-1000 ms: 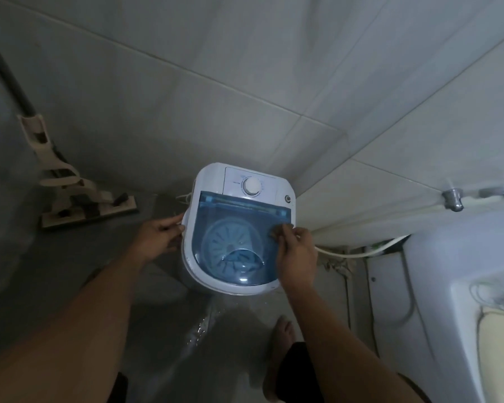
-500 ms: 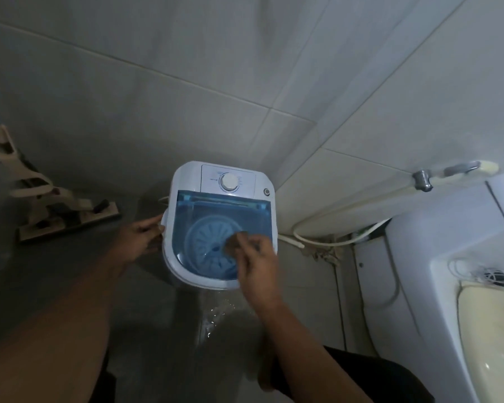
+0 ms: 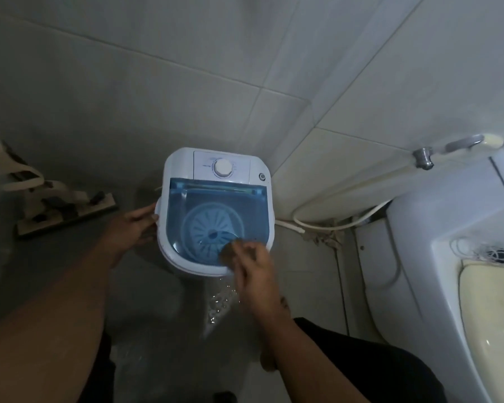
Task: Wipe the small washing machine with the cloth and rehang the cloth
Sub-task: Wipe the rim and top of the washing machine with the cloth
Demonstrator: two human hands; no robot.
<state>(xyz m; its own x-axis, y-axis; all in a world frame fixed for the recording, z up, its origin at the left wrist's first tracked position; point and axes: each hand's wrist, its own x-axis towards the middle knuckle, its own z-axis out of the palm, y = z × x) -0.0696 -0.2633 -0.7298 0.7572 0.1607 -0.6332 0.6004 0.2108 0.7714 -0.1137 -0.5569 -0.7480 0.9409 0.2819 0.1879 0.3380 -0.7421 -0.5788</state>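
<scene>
The small white washing machine [image 3: 216,170] stands on the floor in the corner, its blue see-through lid [image 3: 216,210] down. My left hand [image 3: 131,228] holds the machine's left side, thumb on top and fingers below the rim. My right hand [image 3: 253,269] is at the lid's front right edge, with curled fingers hooked at the lid's front tab; they show brownish through the plastic. No cloth is in view.
A mop head [image 3: 64,213] lies on the floor to the left. A white hose [image 3: 332,225] runs along the wall base to a tap [image 3: 424,157]. A toilet [image 3: 448,286] fills the right side. The floor in front of the machine is wet.
My right hand slid from the lid's right edge to its front tab. My left hand stayed on the machine's left side. The view shifted slightly.
</scene>
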